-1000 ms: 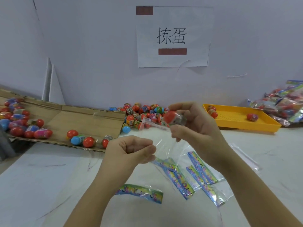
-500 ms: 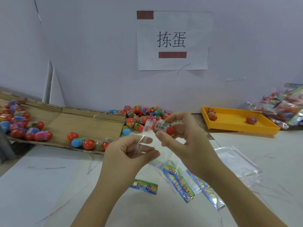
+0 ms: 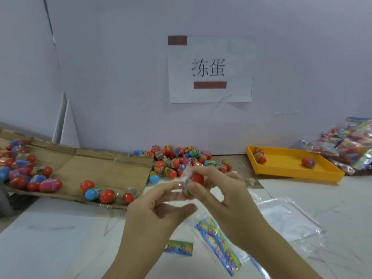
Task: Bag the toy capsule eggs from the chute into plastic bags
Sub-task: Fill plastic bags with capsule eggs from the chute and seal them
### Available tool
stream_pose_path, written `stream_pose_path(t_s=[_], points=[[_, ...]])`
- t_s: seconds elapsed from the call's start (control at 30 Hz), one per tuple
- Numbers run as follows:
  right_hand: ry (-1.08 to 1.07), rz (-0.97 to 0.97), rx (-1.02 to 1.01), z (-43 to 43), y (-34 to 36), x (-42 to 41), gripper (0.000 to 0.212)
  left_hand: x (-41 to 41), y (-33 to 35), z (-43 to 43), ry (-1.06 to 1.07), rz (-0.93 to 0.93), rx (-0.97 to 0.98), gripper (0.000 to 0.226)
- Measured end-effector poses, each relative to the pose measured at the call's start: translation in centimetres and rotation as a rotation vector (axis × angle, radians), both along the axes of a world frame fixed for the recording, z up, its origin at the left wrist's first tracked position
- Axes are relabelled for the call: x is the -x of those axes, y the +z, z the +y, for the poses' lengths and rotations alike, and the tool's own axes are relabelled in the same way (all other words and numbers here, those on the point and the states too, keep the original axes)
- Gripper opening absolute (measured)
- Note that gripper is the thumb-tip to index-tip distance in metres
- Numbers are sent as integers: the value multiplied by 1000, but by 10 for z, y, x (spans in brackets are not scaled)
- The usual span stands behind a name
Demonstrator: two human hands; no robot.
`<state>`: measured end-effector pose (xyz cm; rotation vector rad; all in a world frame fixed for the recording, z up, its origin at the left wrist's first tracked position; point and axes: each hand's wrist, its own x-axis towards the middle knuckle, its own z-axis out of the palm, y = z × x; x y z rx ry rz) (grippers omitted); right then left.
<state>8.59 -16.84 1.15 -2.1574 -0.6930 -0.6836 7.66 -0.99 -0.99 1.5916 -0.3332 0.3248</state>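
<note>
My right hand point(image 3: 225, 200) pinches a red capsule egg point(image 3: 194, 184) with a printed wrap, held above the table at centre. Close on its left, my left hand point(image 3: 159, 208) pinches the mouth of a clear plastic bag point(image 3: 181, 188), and the egg sits at that opening. The bag's printed header end point(image 3: 219, 246) trails down to the table under my right wrist. A cardboard chute point(image 3: 100, 168) on the left carries several red and blue eggs point(image 3: 100, 195). A heap of eggs point(image 3: 177, 160) lies at its end against the wall.
An orange tray point(image 3: 287, 168) at the right holds three eggs. Filled bags point(image 3: 350, 146) are piled at the far right. Empty clear bags point(image 3: 285, 220) lie flat on the white table to the right, and a printed header strip point(image 3: 179, 246) lies near my left forearm.
Both hands have dropped lower and come closer together. The egg has moved left and down from beside the bag to its opening. The view has tilted down slightly.
</note>
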Motion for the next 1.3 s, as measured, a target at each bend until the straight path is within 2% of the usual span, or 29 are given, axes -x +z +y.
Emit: stream_pose_path(t_s=[0.13,0.27,0.33,0.43,0.5,0.57,0.6,0.63,0.67,0.7,0.73,0.77,0.83,0.87,0.93,0.97,1.03,1.13,1.2,1.3], points=[[-37,111,-53,0,-3,0,27,1,0,-2,33,-24,-45,45],[-50,9,-7,3,0,2,14,5,1,-5,65,-79,-77,39],[-60,-22,-8,2,-1,1,18,5,0,-6,67,-96,-71,39],[-66,-58,49,3,-3,1,36,4,1,-7,71,-84,1,34],[-69,-86,79,5,-4,3,37,3,4,-5,74,-51,106,28],[-86,-65,25,10,-5,7,35,2,7,-2,105,8,215,20],[-90,-23,-54,12,-4,9,51,1,9,-1,118,36,268,17],[-83,68,-168,13,-5,9,75,1,10,1,117,60,312,17],[-67,232,-273,14,-6,8,96,0,11,1,105,79,340,20],[-10,427,-339,13,-6,7,106,0,11,1,88,91,351,25],[102,616,-384,14,-5,7,101,1,11,1,69,98,352,28],[212,747,-417,14,-5,6,81,1,11,2,46,102,347,31],[246,772,-452,16,-3,6,33,-2,8,5,-14,129,322,43],[234,744,-512,16,-3,5,24,-4,8,8,-50,171,295,57],[239,712,-651,14,-4,3,26,-4,6,11,-149,300,180,79],[243,710,-699,13,-5,2,29,-3,6,9,-225,351,131,72],[253,745,-750,11,-4,0,33,0,7,3,-285,385,89,45],[339,808,-817,8,1,-2,38,-3,4,0,-114,371,182,29],[343,780,-750,4,3,-3,41,-5,5,3,-61,341,242,26],[261,697,-604,1,0,-4,20,-1,8,4,-127,305,190,33]])
